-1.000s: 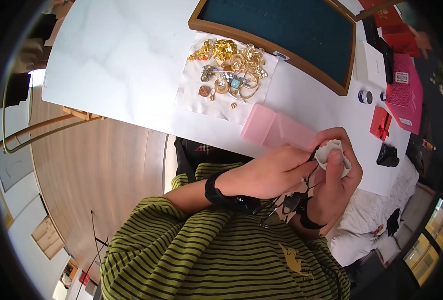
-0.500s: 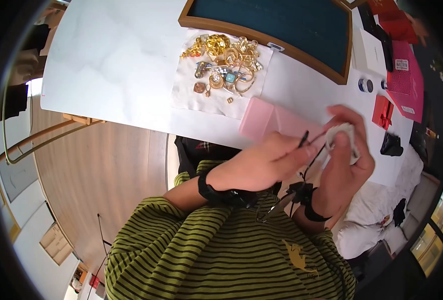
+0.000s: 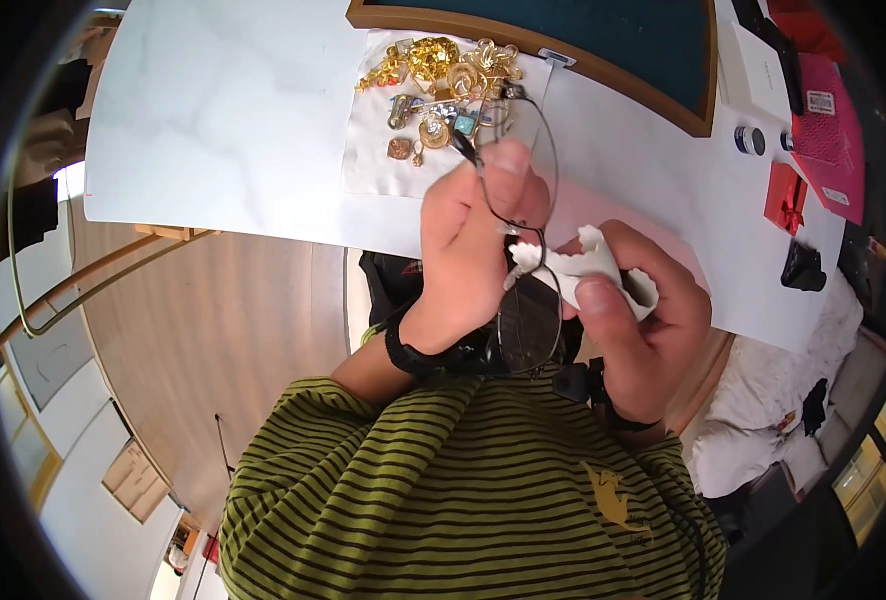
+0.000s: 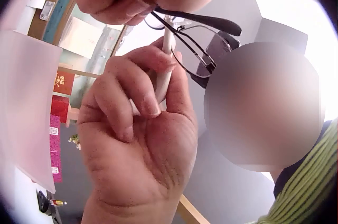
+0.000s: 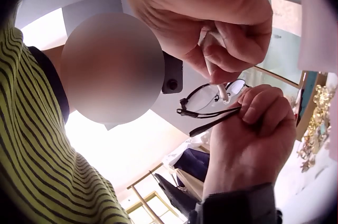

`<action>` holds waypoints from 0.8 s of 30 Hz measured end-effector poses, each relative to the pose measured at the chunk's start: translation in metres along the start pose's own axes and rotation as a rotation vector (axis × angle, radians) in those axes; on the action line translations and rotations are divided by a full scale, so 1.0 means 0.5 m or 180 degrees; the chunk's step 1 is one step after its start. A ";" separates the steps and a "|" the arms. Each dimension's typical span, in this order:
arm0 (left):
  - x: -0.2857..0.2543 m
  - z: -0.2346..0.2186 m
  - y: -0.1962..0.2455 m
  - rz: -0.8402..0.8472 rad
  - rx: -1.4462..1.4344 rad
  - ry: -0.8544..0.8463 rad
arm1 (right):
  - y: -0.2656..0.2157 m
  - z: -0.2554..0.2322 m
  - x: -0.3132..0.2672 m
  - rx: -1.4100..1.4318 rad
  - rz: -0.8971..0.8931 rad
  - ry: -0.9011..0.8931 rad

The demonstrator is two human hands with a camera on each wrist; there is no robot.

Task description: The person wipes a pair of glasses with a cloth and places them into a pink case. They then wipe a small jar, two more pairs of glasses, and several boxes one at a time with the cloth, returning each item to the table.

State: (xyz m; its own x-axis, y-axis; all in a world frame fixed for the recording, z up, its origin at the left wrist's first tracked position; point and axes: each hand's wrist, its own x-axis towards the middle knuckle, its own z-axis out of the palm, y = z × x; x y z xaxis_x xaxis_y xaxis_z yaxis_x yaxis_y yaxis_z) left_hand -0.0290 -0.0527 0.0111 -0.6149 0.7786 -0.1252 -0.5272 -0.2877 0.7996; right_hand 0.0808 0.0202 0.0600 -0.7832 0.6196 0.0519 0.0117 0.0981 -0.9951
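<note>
My left hand (image 3: 488, 235) pinches a pair of thin dark-framed glasses (image 3: 529, 325), held upright above the table's front edge. One lens overlaps the jewelry in the head view; the other hangs lower, over the shirt. In my right hand (image 3: 653, 310) is a white cloth (image 3: 593, 262) with a scalloped edge, bunched between thumb and curled fingers. A corner of the cloth (image 5: 224, 93) reaches the middle of the glasses in the right wrist view. The folded temples (image 4: 203, 20) stick out from my left fingers in the left wrist view.
Gold jewelry (image 3: 433, 60) lies piled on a white cloth mat (image 3: 373, 170). Behind it is a wooden tray (image 3: 633, 95) with a dark lining. A translucent pink case (image 4: 31, 102) lies by my hands. Small jars (image 3: 750, 140), a red box (image 3: 785, 198) and pink packaging (image 3: 821, 135) stand at right.
My left hand has lifted and turned the glasses from low near the shirt to upright between the hands. My right hand has brought the white cloth leftward against them.
</note>
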 end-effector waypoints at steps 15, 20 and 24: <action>0.003 0.007 0.007 0.0632 0.0056 0.0281 | 0.037 -0.015 -0.011 0.1673 0.1181 -0.1092; 0.015 -0.003 0.003 0.0494 -0.0126 0.0358 | 0.043 -0.018 -0.009 0.0904 0.0673 -0.1172; 0.023 -0.008 0.006 0.0416 0.0128 0.0597 | 0.024 0.012 -0.014 0.0483 0.0432 0.0091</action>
State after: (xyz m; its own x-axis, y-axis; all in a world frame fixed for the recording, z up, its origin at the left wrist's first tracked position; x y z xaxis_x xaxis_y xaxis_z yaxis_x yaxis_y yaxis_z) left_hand -0.0399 -0.0467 0.0097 -0.7766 0.6179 -0.1230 -0.4144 -0.3540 0.8384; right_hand 0.0826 0.0127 0.0470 -0.7627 0.6414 -0.0832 0.0204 -0.1048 -0.9943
